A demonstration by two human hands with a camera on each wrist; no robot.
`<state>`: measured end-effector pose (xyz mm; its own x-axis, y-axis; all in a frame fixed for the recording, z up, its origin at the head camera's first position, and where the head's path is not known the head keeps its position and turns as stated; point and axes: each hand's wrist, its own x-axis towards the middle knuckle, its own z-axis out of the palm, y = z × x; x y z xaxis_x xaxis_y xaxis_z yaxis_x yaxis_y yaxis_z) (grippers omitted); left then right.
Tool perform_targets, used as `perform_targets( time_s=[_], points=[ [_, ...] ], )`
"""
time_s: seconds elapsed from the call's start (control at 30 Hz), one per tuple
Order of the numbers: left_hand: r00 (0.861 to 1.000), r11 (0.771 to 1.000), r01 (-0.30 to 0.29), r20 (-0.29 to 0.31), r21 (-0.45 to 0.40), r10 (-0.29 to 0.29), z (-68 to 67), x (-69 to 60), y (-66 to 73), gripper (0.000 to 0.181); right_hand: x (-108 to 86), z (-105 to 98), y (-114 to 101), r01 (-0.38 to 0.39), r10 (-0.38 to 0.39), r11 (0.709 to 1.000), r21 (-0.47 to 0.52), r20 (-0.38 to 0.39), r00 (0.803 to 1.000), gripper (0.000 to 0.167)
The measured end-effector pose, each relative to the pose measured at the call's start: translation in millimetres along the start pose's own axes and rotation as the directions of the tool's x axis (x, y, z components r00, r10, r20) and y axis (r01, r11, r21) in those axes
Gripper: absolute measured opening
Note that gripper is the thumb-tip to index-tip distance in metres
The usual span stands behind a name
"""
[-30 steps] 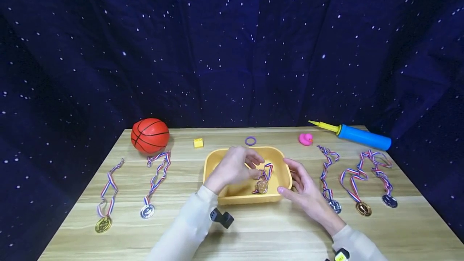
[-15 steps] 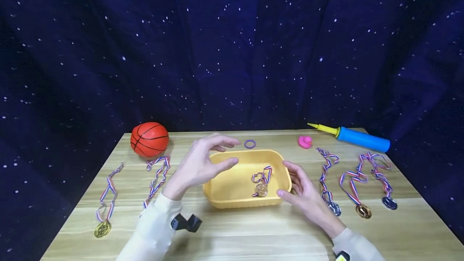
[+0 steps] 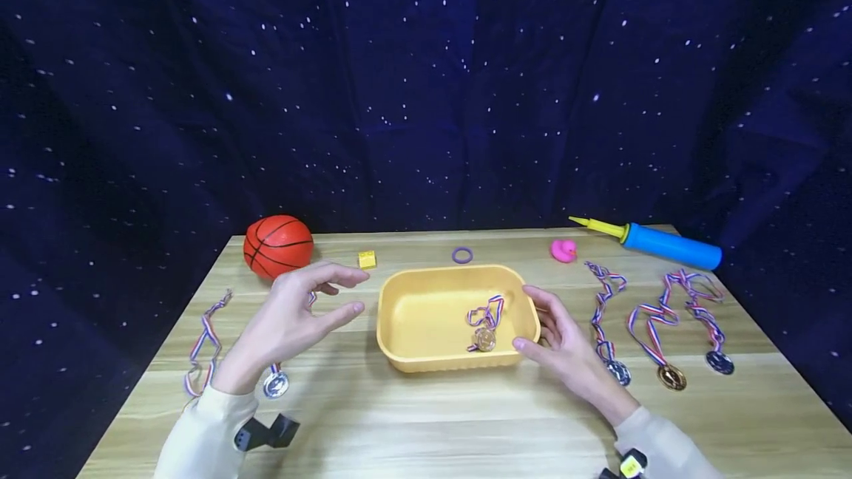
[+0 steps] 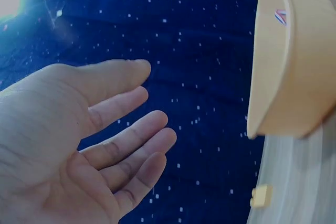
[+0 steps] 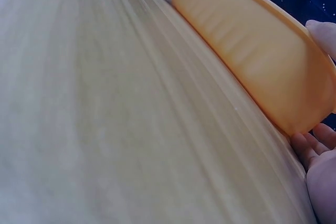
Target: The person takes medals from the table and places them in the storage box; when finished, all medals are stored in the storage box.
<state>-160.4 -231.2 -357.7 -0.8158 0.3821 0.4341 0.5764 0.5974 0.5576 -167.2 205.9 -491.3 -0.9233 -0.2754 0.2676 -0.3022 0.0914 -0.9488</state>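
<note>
The yellow basket (image 3: 422,322) holds one medal (image 3: 485,339) with a striped ribbon, lying in its right part. My right hand (image 3: 571,357) grips the basket's right end, thumb by the front rim and fingers along the side; the right wrist view shows the thumb (image 5: 323,36) at the rim and fingertips low on the wall (image 5: 252,51). Left of the basket, my left hand (image 3: 286,322) hovers empty, thumb and fingers spread apart, above a silver medal (image 3: 276,384) whose ribbon it mostly covers. The left wrist view shows that empty palm (image 4: 79,150) apart from the basket (image 4: 307,56).
At the back are a red basketball (image 3: 278,246), yellow block (image 3: 367,259), purple ring (image 3: 462,255), pink duck (image 3: 563,250) and blue pump (image 3: 672,246). Another ribbon (image 3: 208,327) lies far left. Silver (image 3: 618,372), bronze (image 3: 671,377) and dark (image 3: 720,362) medals lie right.
My left hand has moved out of the basket to the left, its fingers spreading and holding nothing. My right hand has stayed at the basket's right end.
</note>
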Motion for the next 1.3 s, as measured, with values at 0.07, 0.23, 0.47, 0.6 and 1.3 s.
perform_targets(
  time_s=[0.07,0.23,0.47,0.6,1.3],
  points=[
    [1.000,1.000,-0.016,-0.014,0.003,0.016,-3.9,-7.1,-5.4,0.038,-0.7,-0.6,0.5,0.001,-0.001,1.000,0.004,-0.001,1.000,0.086],
    [0.998,1.000,0.023,-0.063,0.021,-0.022,-12.2,-30.4,-21.2,0.043,-2.2,-0.5,1.7,0.000,0.000,1.000,0.011,0.001,1.000,0.086],
    [0.984,0.983,0.157,-0.073,-0.094,-0.164,-14.9,-69.2,-52.5,0.046,-2.9,0.5,1.5,0.000,0.000,1.000,0.021,0.005,1.000,0.085],
    [0.980,0.973,0.172,-0.075,-0.155,-0.185,-13.1,-86.1,-68.8,0.051,-2.5,0.2,1.1,-0.003,0.002,1.000,0.025,0.007,1.000,0.085],
    [0.939,0.932,0.342,0.085,-0.117,-0.334,-8.6,-122.5,-107.0,0.056,-0.1,-2.4,0.3,-0.001,0.001,1.000,0.008,0.013,1.000,0.086]
  ],
)
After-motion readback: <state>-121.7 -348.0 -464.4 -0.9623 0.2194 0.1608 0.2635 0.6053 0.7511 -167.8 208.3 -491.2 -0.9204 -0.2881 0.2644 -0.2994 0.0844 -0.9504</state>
